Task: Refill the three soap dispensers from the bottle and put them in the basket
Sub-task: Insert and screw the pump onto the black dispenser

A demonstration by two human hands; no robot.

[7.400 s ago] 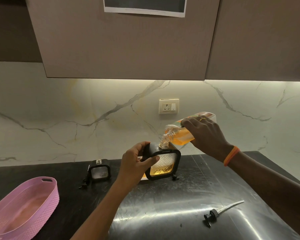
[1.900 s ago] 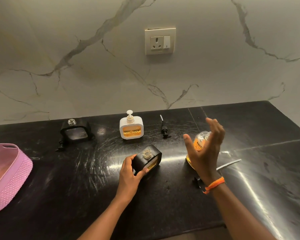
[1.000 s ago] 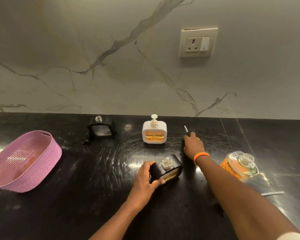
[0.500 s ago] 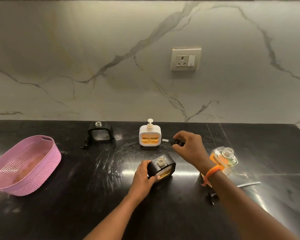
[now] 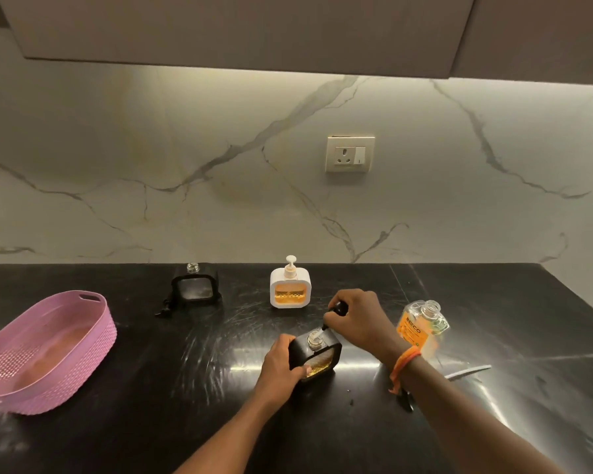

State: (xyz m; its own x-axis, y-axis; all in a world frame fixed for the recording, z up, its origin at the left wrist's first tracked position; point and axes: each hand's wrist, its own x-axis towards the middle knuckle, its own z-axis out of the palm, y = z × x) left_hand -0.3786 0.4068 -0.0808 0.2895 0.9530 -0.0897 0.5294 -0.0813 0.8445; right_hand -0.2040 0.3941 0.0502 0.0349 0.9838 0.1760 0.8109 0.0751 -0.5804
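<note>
With the left hand (image 5: 281, 366) in a closed grip on the black dispenser (image 5: 317, 354) at the bench's near middle, the right hand (image 5: 358, 318), pinching the pump (image 5: 338, 307), should thread its tube straight down, then twist.

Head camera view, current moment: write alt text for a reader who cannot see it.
A person's right hand lowers a black pump into the open neck of a black soap dispenser steadied by the left hand on a dark counter. Behind stand a white dispenser and an uncapped black one; a pink basket sits left, the refill bottle right.
</note>
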